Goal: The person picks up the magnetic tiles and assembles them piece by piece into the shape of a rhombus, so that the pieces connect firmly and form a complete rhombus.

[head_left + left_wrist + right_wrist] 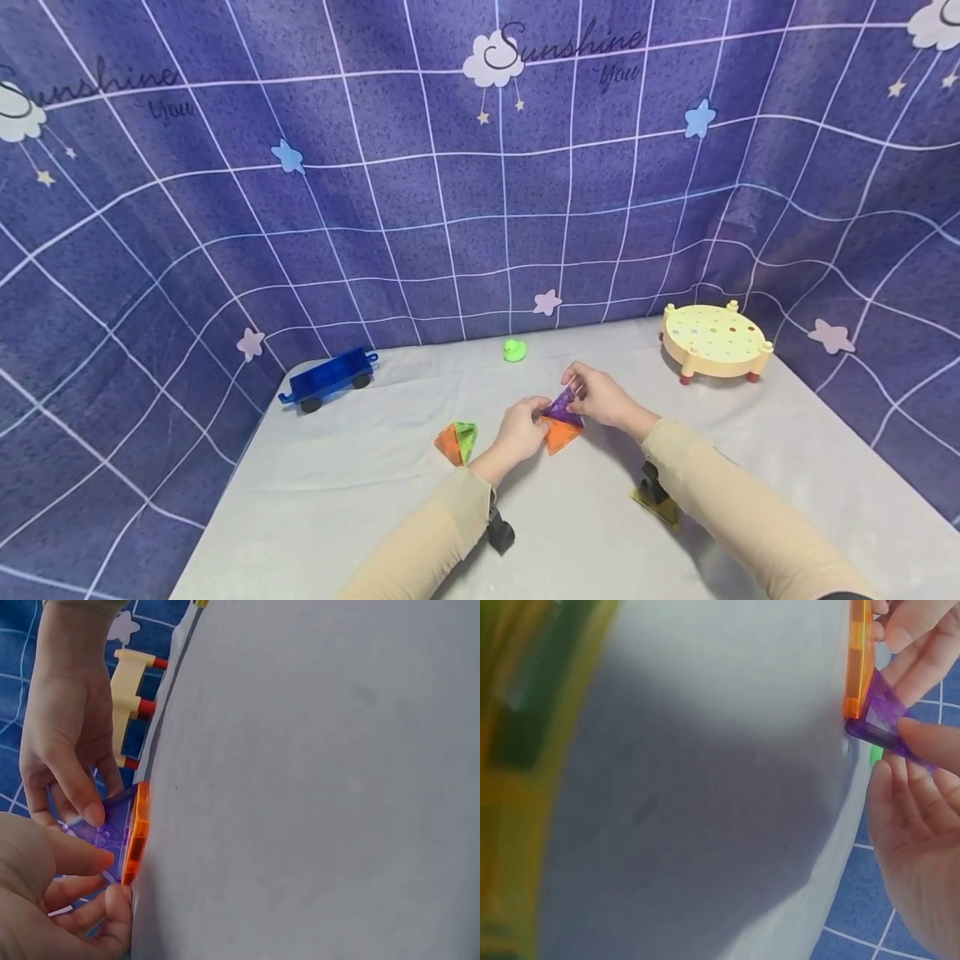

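Note:
Both hands meet at a pair of translucent triangular magnetic tiles near the middle of the table. The purple triangle tile [564, 408] joins along an edge with an orange triangle tile [560, 435], which lies on its near side in the head view. My left hand [521, 431] pinches the purple tile from the left, its lower fingers by the orange edge in the left wrist view. From the right, my right hand [602, 401] grips the purple tile between thumb and fingers. In the right wrist view the purple tile [885, 712] stands at an angle to the orange tile [858, 664].
Left of the hands lies an orange and green tile piece [456, 442]. A yellow tile [664, 510] is under the right wrist. Farther back are a blue wagon [328, 377], a green toy duck [514, 350] and a cream oval toy with red-tipped pegs [716, 337]. A patterned curtain [465, 192] encloses the table.

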The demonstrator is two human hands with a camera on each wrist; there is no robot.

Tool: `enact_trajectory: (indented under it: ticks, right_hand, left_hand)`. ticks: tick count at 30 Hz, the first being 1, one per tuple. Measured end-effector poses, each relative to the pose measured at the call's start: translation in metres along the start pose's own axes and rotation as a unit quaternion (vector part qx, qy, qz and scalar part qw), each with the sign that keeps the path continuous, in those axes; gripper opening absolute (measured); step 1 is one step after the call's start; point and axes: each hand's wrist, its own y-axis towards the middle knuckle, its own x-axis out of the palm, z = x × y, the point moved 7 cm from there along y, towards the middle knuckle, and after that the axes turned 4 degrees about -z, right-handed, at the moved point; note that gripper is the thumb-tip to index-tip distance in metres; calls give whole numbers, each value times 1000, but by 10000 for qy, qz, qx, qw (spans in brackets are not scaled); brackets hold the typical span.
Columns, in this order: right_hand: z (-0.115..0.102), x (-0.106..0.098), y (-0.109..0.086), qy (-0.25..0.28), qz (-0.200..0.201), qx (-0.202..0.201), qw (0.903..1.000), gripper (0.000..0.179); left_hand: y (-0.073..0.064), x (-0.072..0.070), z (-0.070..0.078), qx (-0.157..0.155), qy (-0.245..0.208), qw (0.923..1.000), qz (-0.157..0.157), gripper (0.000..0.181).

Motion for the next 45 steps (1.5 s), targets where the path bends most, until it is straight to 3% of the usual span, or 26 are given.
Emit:
enact_trajectory:
  ticks: [8, 14, 21, 28, 35, 45]
  right_hand:
    - [0, -5, -7, 631, -128, 115, 9979, 38]
    - [7, -4, -12, 949, -427, 117, 9945, 39]
    - [12, -1, -15, 839, -642, -90, 9944, 33]
    - [14, -4, -22, 802, -817, -145, 9933, 28]
    - [18, -12, -36, 817, -1445, -51, 9861, 23]
    - [24, -21, -56, 586, -2194, 232, 9736, 29]
  left_hand:
    - [4, 0, -1, 96, -300, 9995, 89, 32]
    - [5, -1, -3, 81, -262, 9995, 158, 28]
    - [5, -4, -5, -148, -235, 9991, 316, 19]
    - [6, -4, -5, -188, -144, 9986, 469, 15]
    - [6, -3, -6, -223, -166, 9984, 487, 17]
    - [4, -4, -6, -341, -186, 9983, 427, 15]
